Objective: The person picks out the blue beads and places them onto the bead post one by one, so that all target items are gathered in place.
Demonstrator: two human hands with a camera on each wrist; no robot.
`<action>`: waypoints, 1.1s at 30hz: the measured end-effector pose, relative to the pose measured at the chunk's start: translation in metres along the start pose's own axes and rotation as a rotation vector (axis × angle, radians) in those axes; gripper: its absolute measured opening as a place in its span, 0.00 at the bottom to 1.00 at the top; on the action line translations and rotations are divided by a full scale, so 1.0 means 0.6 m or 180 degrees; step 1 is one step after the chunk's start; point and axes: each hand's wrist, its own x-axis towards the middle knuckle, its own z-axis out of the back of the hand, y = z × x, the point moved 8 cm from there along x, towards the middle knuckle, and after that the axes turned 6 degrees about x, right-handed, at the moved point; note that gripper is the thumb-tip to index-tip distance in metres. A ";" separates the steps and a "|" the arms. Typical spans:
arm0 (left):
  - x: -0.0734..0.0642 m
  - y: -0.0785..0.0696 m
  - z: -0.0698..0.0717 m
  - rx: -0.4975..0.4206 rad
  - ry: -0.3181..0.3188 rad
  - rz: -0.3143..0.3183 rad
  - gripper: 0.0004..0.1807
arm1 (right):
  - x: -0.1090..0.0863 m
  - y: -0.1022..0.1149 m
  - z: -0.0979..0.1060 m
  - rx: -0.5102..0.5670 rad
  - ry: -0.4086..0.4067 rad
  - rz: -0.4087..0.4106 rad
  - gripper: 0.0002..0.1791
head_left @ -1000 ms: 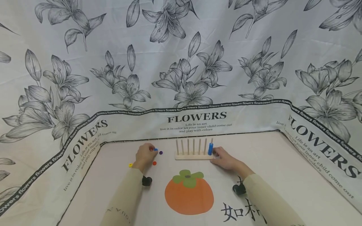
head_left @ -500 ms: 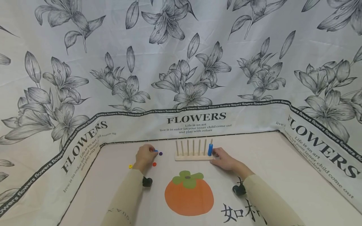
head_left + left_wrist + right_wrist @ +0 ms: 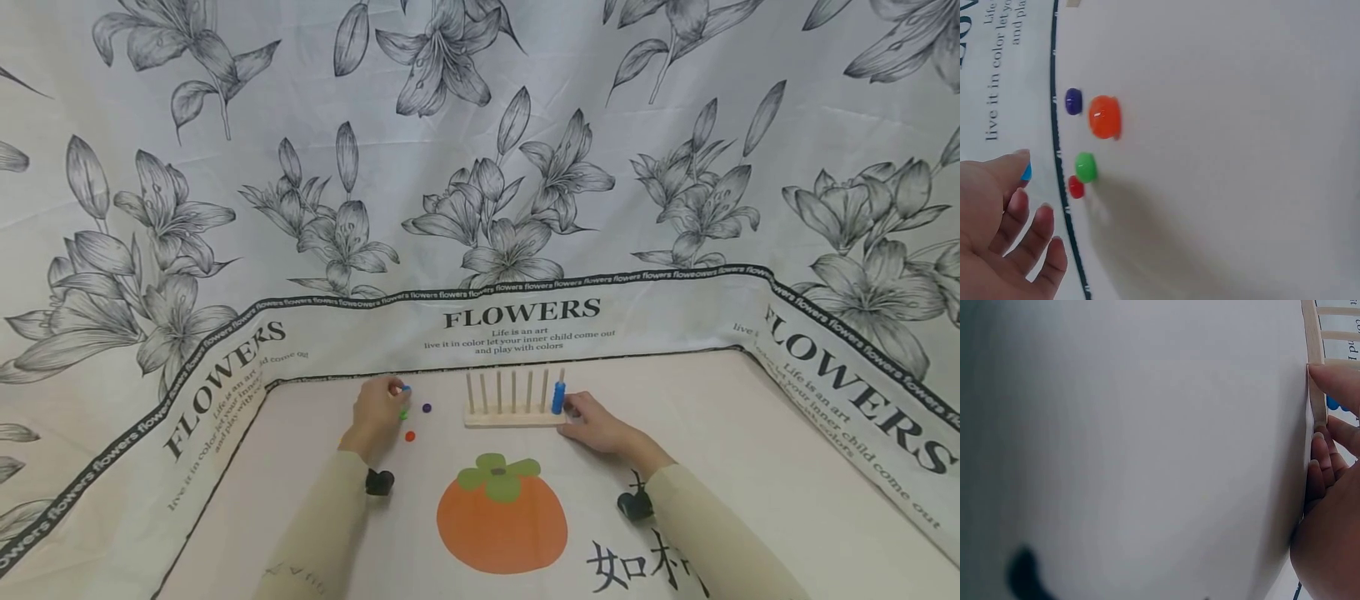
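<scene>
Between the thumb and fingertips of my left hand (image 3: pixel 377 414) is a small blue bead (image 3: pixel 407 388), mostly hidden by the thumb in the left wrist view. Close by lie a green bead (image 3: pixel 1085 167), a red bead (image 3: pixel 1076 187), an orange bead (image 3: pixel 1105 117) and a purple bead (image 3: pixel 427 407). My right hand (image 3: pixel 597 422) grips the right end of a wooden peg rack (image 3: pixel 510 419), thumb on the front of its base. Blue beads (image 3: pixel 558 398) are stacked on the rack's rightmost peg; the other pegs are bare.
A pale cloth with a printed persimmon (image 3: pixel 502 525) and black characters covers the table. Behind and at both sides hangs a flower-printed curtain (image 3: pixel 525 325), close behind the rack.
My left hand has shifted slightly left and back with the blue bead. A green bead now shows beside it, while the yellow bead is no longer visible. The right hand stays at the rack.
</scene>
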 end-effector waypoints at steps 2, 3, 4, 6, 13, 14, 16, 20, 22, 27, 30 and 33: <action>-0.001 -0.009 0.013 0.0043 -0.0096 -0.0176 0.14 | 0.000 -0.002 -0.001 0.0007 -0.0002 -0.0022 0.32; -0.002 -0.014 0.019 0.0040 -0.0140 -0.0258 0.13 | 0.001 -0.003 -0.001 -0.0004 -0.0002 -0.0015 0.32; -0.003 -0.019 0.025 0.0041 -0.0183 -0.0332 0.13 | 0.001 -0.002 0.000 -0.0003 -0.0004 -0.0002 0.32; -0.005 -0.025 0.033 0.0008 -0.0204 -0.0403 0.12 | 0.002 -0.003 0.000 -0.0011 -0.0012 0.0003 0.32; -0.022 -0.037 0.050 -0.0117 -0.0253 -0.0558 0.12 | 0.002 -0.003 -0.001 -0.0011 0.0003 0.0018 0.32; -0.025 -0.039 0.051 -0.0165 -0.0272 -0.0590 0.12 | 0.002 -0.003 -0.002 -0.0018 0.0005 0.0016 0.32; -0.033 -0.046 0.053 -0.0275 -0.0305 -0.0662 0.12 | 0.002 -0.004 -0.002 -0.0025 0.0009 0.0018 0.32; -0.049 -0.064 0.052 -0.0498 -0.0346 -0.0857 0.11 | 0.004 -0.008 -0.002 -0.0029 0.0002 0.0008 0.32; -0.058 -0.077 0.050 -0.0560 -0.0364 -0.0966 0.11 | 0.005 -0.009 -0.002 -0.0019 0.0002 0.0006 0.32; -0.077 -0.110 0.046 -0.0675 -0.0437 -0.1250 0.10 | 0.005 -0.010 -0.001 -0.0028 0.0011 0.0032 0.32; -0.086 -0.126 0.041 -0.0721 -0.0470 -0.1358 0.10 | 0.004 -0.007 0.000 -0.0026 0.0012 0.0052 0.32; -0.094 -0.140 0.037 -0.0734 -0.0485 -0.1448 0.09 | 0.002 -0.003 -0.001 -0.0015 0.0010 0.0052 0.32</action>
